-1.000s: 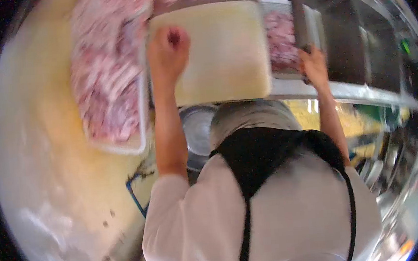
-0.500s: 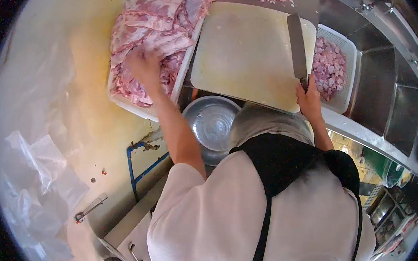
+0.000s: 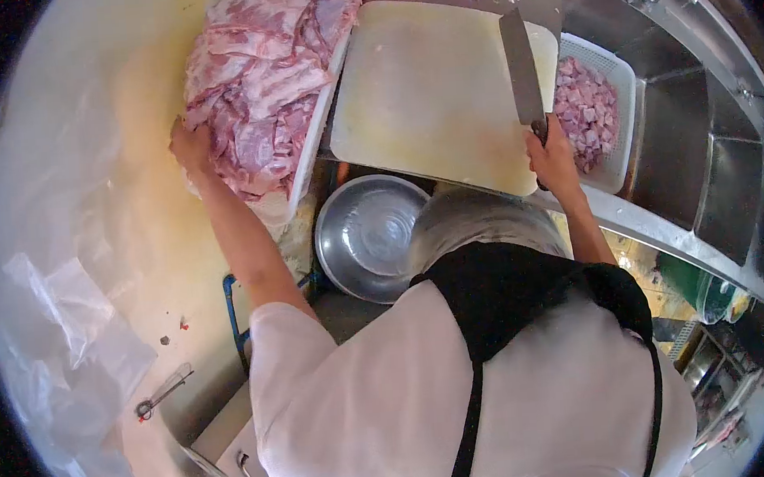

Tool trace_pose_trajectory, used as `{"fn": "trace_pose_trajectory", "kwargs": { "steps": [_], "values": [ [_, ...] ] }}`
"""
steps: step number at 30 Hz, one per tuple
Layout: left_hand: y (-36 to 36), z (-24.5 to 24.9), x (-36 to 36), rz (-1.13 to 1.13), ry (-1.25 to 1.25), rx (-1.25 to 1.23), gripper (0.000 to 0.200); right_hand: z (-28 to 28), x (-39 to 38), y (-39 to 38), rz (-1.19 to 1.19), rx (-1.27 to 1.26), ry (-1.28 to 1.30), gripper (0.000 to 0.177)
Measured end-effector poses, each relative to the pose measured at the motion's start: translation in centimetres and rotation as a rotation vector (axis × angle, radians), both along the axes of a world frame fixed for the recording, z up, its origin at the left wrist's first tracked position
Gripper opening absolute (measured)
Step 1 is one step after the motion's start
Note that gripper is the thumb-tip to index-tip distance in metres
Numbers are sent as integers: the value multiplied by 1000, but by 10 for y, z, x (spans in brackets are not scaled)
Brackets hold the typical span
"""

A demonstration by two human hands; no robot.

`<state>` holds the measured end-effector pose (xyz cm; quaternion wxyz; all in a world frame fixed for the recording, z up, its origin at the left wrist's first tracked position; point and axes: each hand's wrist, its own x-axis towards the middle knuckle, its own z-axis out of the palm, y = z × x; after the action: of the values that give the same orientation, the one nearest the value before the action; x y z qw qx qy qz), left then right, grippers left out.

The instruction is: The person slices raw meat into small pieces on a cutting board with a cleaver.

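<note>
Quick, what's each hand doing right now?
Left hand: at the edge of the raw pink meat slabs; grip unclear.
Right hand: closed, holding the dark-handled grey metal knife.

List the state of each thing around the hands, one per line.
Knife: gripped by the right hand, blade over the board
Cutting board: flat, yellow-stained
Large meat pieces: heaped in the left tray
Left hand: at the meat's outer edge, grip unclear
Meat chunks: cut small, in the right basket
Metal basin: uncovered
</note>
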<state>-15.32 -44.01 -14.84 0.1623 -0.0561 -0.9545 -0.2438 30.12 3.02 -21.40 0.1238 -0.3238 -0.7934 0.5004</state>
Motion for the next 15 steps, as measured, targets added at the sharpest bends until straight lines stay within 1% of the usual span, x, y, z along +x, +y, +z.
{"fn": "trace_pose_trajectory", "kwargs": {
  "steps": [1, 3, 5, 6, 7, 10, 12, 13, 15],
  "values": [
    [-13, -17, -21, -135, 46, -35, 42, -2, 2, 1, -7, 0, -3, 24],
    [-4, -14, -24, -123, 79, -62, 41, -13, 4, 1, -19, 31, -3, 24],
    [-15, -18, -36, -219, 95, 50, 39, -23, 5, 2, -31, 59, 10, 24],
    [-20, -28, -42, -133, 15, 208, 37, -28, 8, 2, -24, 86, 23, 25],
    [-18, -29, -38, -140, 4, 203, 37, -29, 10, -1, -32, 80, 12, 25],
    [-7, -3, -9, -241, 86, 172, 30, -29, 6, -1, -62, 101, -1, 27],
    [1, 22, 19, -300, 145, 153, 29, -34, 8, 2, -11, 138, 40, 29],
    [9, 38, 35, -298, 146, 153, 29, -36, 9, 4, -9, 138, 41, 29],
    [29, 67, 61, -274, 55, 169, 25, -37, 9, 10, 45, 189, 87, 30]
  ]
}}
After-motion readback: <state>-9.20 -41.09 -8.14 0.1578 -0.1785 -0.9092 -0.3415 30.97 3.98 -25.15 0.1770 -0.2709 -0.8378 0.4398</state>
